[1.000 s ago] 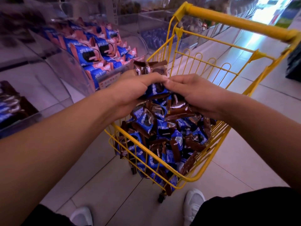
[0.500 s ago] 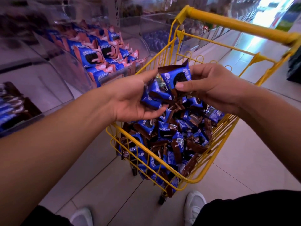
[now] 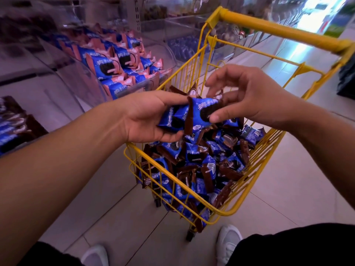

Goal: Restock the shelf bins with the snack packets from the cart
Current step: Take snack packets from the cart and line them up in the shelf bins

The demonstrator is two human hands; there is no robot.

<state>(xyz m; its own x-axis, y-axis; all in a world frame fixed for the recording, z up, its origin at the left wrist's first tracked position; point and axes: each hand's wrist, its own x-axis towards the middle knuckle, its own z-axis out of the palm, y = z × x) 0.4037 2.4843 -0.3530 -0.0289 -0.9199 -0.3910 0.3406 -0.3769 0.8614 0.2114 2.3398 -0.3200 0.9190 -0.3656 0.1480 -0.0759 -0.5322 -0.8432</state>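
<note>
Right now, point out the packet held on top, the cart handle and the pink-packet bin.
Packet (image 3: 201, 114), head view: its blue front face.
Cart handle (image 3: 278, 29), head view: middle of the yellow bar.
Bin (image 3: 84, 83), head view: its clear front wall.

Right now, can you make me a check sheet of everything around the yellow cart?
Surface: tiled floor.
Job's things: cart heaped with blue-brown packets; clear bin of blue-pink packs on the left.
Clutter: nothing seen.
Grips: left hand cradles several packets; right hand pinches one packet against them.
Cables: nothing seen.
Surroundings: more bins behind, white shoes below.
</note>
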